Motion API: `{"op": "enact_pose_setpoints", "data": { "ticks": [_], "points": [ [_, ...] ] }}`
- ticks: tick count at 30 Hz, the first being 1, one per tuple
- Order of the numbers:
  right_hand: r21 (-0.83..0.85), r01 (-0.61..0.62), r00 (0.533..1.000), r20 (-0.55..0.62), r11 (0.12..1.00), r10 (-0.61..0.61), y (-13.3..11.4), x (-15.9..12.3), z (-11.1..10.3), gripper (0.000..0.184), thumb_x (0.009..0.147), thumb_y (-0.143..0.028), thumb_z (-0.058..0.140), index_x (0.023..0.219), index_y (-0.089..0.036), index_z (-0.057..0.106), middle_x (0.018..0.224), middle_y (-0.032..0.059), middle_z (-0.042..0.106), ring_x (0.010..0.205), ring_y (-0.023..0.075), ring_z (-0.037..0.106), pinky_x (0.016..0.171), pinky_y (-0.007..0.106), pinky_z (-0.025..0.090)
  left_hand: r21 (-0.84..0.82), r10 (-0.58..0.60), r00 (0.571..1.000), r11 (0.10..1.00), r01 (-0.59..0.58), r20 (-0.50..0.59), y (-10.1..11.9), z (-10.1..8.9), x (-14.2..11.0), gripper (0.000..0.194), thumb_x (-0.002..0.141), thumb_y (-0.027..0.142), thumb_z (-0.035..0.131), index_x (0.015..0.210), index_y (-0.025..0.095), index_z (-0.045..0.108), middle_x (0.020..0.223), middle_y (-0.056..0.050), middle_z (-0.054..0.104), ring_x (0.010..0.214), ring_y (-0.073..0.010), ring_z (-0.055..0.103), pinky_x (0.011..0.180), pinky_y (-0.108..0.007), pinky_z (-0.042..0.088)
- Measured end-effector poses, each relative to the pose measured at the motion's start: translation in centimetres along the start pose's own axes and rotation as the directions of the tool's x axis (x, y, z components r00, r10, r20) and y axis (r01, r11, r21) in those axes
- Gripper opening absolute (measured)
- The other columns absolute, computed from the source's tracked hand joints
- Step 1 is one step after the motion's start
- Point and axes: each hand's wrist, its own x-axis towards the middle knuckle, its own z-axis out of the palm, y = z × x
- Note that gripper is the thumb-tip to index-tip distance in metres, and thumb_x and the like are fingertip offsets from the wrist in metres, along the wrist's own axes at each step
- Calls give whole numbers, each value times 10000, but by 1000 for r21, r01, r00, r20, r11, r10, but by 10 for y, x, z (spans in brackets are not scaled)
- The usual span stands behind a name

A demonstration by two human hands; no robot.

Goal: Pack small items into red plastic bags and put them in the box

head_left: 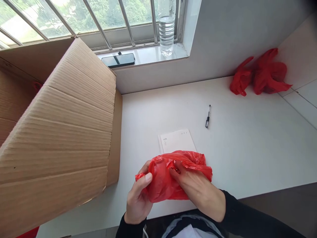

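Above the table's near edge I have a red plastic bag (160, 185), its film bulging round something I cannot make out. My left hand (139, 197) grips the bag's left side, thumb on top and fingers wrapped behind it. The fingers of my right hand (195, 186) reach into the folds at the bag's opening, so their tips are hidden by red film. Just beyond the bag lies a white sheet or notebook (177, 140) with a few handwritten marks, its near part covered by the bag.
A large cardboard box (74, 125) with open flaps stands at the left. On the white table (247, 142) lie a pen (208, 116) and crumpled red bags (268, 74) in the far right corner. A phone (119, 60) and a water bottle (166, 34) occupy the windowsill.
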Motion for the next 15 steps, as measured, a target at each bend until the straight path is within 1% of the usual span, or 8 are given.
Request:
{"op": "enact_pose_setpoints", "data": {
  "ticks": [2,3,7,9,11,13,15],
  "points": [
    [-9,-13,1000,12,1000,14,4,-4,6,654,947,-21,287,1588,-43,161,1500,239,488,1323,322,555,1029,491,575,52,14,999,999,-13,-31,0,7,-5,321,782,357,756,1074,224,769,1009,-67,739,1031,-282,659,850,-330,543],
    [-13,-26,1000,10,1000,27,7,-7,10,676,946,-19,283,1602,-51,120,1510,233,481,1342,319,539,1041,490,568,76,25,999,997,-22,-43,-1,10,-7,333,780,364,760,1083,226,774,1048,-74,738,1066,-293,652,867,-337,542],
    [18,-45,999,-26,999,45,17,-17,22,694,968,-20,273,1625,-131,82,1520,159,503,1429,283,450,1117,490,515,143,32,994,990,-17,-101,-4,14,-11,336,767,367,788,1085,258,790,1150,-69,729,1125,-309,639,882,-338,546],
    [38,-19,999,-37,999,20,17,-23,22,689,988,-27,255,1634,-149,50,1555,138,470,1450,264,422,1130,470,505,149,24,991,989,-4,-131,-6,12,-11,342,767,362,801,1099,280,787,1174,-56,726,1123,-300,644,887,-330,548],
    [40,-9,999,-50,999,11,13,-30,17,686,1010,-30,244,1639,-158,3,1594,125,419,1479,258,373,1172,462,455,142,14,994,990,2,-111,-6,9,-11,353,770,366,808,1113,287,784,1171,-56,730,1106,-296,657,882,-329,552],
    [26,-49,997,-60,998,51,6,-38,12,694,1019,-25,241,1643,-180,-19,1632,98,356,1501,252,323,1222,450,377,137,10,996,991,3,-93,-7,7,-12,366,771,369,815,1128,292,781,1168,-59,734,1095,-298,667,863,-331,561],
    [13,-94,994,-46,995,95,1,-45,8,704,1014,-16,231,1646,-204,-14,1649,62,321,1501,236,321,1235,414,352,141,22,991,990,-4,-130,-10,6,-13,373,765,368,827,1129,298,781,1174,-57,737,1093,-299,672,844,-328,569]
  ]
}}
